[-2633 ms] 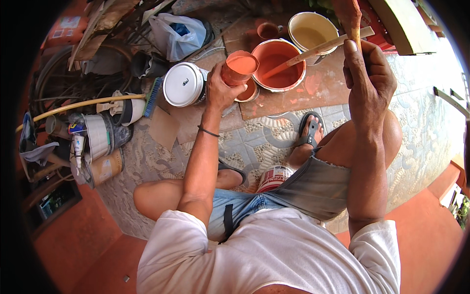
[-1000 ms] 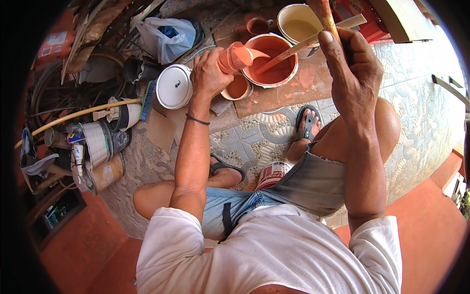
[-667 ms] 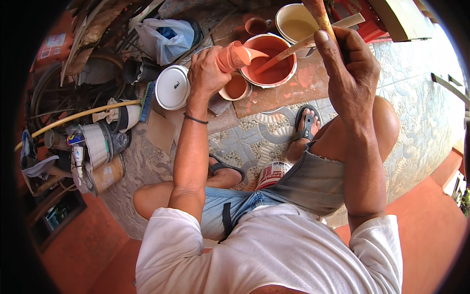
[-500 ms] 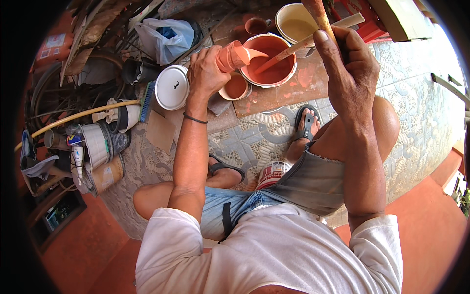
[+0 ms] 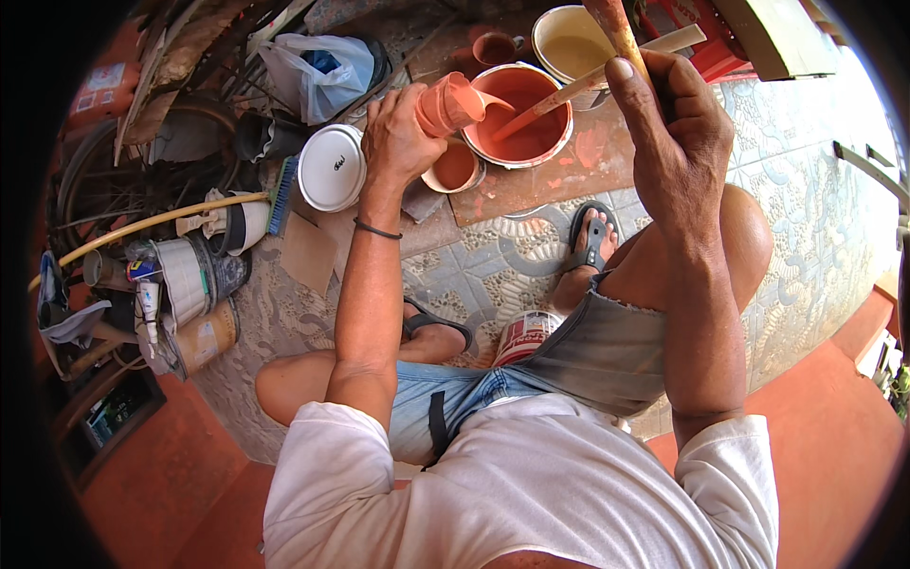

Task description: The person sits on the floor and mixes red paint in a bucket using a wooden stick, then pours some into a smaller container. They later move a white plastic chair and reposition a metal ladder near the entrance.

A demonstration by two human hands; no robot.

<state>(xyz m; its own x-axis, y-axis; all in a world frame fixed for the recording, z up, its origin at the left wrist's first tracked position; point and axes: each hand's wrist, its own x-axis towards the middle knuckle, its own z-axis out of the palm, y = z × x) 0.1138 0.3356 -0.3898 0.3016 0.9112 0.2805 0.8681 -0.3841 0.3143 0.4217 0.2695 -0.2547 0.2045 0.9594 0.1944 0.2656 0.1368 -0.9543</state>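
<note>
My left hand (image 5: 398, 137) is wrapped round an orange, paint-coated cup (image 5: 444, 106) tipped to the right. Orange liquid runs from its lip into a white-rimmed bucket (image 5: 569, 140) of orange paint. A wooden stick (image 5: 561, 97) stands slanted in that bucket, leaning over its rim, its upper part passing behind my other hand. My right hand (image 5: 684, 156), raised at the right, grips a paint-stained stick (image 5: 614, 27) between thumb and fingers; its top end lies outside the picture. Just below the cup stands a smaller tub (image 5: 481, 182) with orange paint inside.
A paint-spattered board (image 5: 595, 147) lies under the buckets. Behind are a tub of yellowish liquid (image 5: 536, 47) and a brown mug (image 5: 495, 47). At left stand a white-lidded bucket (image 5: 332, 171) and a blue-bristled broom (image 5: 282, 194). A red-and-white bucket (image 5: 524, 339) sits between my legs.
The cup in my left hand has shifted slightly up and left, and the stream from it looks thinner. My right hand has stayed put.
</note>
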